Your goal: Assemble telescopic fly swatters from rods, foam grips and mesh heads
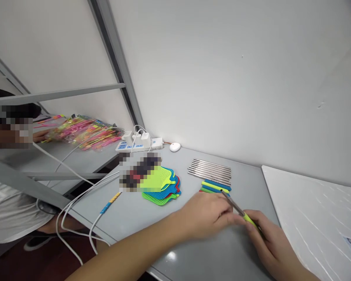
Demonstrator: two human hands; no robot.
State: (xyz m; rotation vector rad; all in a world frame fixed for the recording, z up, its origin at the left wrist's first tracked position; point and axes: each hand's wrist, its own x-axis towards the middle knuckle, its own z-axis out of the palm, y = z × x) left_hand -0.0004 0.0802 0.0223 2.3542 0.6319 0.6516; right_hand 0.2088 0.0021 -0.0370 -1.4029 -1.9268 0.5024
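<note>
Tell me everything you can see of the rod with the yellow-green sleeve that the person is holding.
The rod is slim, straight and silvery, metal by its look, with a dark far end. Its near part carries a yellow-green sleeve, perhaps plastic, partly hidden by the right hand, which grips it. The rod slants up and left across the picture, above the grey table. The left hand is at the join; its exact contact is unclear.

Grey table across the lower centre, power strip and white oval device near its back edge, piled swatter heads mid-frame, steel rods and coloured handles right of centre
</note>
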